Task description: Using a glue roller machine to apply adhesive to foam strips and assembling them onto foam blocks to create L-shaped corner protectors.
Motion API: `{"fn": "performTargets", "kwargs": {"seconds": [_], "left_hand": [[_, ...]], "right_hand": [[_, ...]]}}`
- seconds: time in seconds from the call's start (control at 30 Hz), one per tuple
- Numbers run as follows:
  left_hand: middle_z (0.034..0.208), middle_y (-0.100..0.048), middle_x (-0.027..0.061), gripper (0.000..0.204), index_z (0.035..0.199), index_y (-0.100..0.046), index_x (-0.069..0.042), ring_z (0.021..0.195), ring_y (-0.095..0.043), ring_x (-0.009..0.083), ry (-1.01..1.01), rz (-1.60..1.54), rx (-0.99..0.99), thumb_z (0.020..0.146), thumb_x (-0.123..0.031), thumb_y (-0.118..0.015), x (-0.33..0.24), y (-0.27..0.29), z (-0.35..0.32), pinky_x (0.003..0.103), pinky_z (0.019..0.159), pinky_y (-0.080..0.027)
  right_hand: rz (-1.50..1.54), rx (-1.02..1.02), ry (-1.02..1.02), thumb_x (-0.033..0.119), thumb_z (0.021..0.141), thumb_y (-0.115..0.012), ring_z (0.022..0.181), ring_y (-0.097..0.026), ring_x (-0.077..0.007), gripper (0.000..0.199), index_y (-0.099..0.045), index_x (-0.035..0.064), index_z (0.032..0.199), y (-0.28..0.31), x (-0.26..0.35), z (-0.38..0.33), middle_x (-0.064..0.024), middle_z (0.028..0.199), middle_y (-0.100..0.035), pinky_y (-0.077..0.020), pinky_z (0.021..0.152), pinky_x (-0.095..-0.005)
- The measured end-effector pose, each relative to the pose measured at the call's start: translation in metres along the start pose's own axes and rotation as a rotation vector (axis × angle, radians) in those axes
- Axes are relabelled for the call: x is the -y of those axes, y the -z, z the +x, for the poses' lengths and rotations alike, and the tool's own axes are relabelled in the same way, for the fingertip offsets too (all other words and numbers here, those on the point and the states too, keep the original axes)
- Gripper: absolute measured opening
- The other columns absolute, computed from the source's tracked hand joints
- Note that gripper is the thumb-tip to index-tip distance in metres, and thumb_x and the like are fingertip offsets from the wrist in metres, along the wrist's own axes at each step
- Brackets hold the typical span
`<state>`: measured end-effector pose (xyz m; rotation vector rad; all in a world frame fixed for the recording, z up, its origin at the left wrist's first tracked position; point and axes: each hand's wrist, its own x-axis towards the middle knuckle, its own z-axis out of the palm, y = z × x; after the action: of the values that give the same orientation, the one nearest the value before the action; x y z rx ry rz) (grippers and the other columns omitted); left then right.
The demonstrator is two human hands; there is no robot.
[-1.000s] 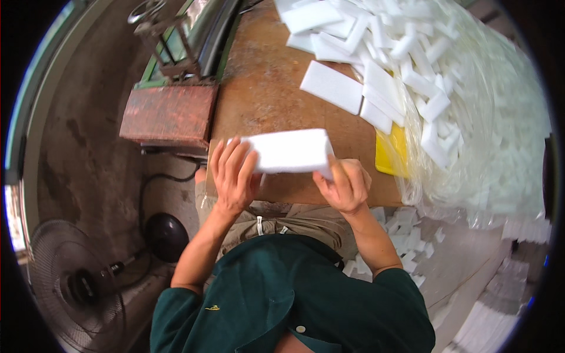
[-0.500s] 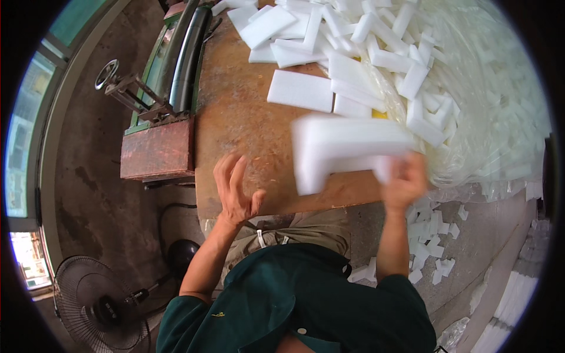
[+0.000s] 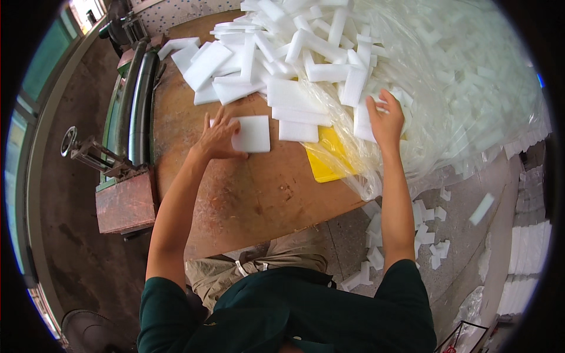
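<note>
A flat white foam slab (image 3: 253,134) lies on the brown wooden table (image 3: 259,194). My left hand (image 3: 219,139) lies over its left edge, fingers spread on it. My right hand (image 3: 385,116) reaches far to the right and closes on a white foam piece (image 3: 362,122) at the mouth of a clear plastic bag (image 3: 471,88). A heap of white foam strips and slabs (image 3: 276,53) covers the far side of the table, just beyond both hands.
A yellow sheet (image 3: 328,157) lies partly under the bag. A green machine with a metal roller (image 3: 134,112) and a rusty box (image 3: 125,203) stands left of the table. Foam scraps (image 3: 424,217) litter the floor on the right. A fan (image 3: 88,332) sits at lower left.
The thick white foam block that both hands held, then the right hand lifted, is out of my hands. My left hand moved forward onto a flat slab; my right reached into the bag's pile.
</note>
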<state>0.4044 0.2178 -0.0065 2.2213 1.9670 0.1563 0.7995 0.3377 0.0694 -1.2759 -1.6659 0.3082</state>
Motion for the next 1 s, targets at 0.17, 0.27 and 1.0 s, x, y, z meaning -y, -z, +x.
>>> {"fn": "performTargets", "kwargs": {"seconds": [0.17,0.27,1.0], "left_hand": [[0.117,-0.053,0.0167,0.070,0.099,-0.059,-0.006,0.129,-0.045,0.0405,-0.005,-0.048,0.018,0.055,-0.053,-0.088,-0.005,0.005,-0.064,0.069,0.117,-0.016],[0.116,-0.054,0.0178,0.070,0.099,-0.060,-0.005,0.125,-0.049,0.0396,0.038,-0.059,-0.013,0.054,-0.050,-0.089,-0.013,0.004,-0.119,0.068,0.117,-0.016],[0.134,-0.051,0.0232,0.062,0.136,-0.048,0.002,0.113,-0.057,0.0401,0.406,-0.702,-0.699,0.089,-0.028,-0.074,-0.065,0.041,-0.224,0.046,0.091,-0.049]], "right_hand": [[-0.365,-0.102,0.131,0.037,0.084,-0.077,0.116,-0.058,-0.0370,0.067,-0.056,-0.0017,0.134,-0.053,0.008,0.051,-0.0233,0.129,-0.058,-0.0460,0.100,-0.0462],[-0.400,-0.049,0.345,0.040,0.083,-0.077,0.118,-0.056,-0.0383,0.070,-0.055,-0.0039,0.133,-0.080,0.032,0.060,-0.0242,0.129,-0.057,-0.0442,0.102,-0.0473],[1.456,1.308,-0.227,0.027,0.091,-0.076,0.062,-0.057,-0.0091,0.047,-0.059,-0.0023,0.123,-0.104,0.118,-0.098,-0.0124,0.097,-0.065,-0.0455,0.053,-0.0222]]}}
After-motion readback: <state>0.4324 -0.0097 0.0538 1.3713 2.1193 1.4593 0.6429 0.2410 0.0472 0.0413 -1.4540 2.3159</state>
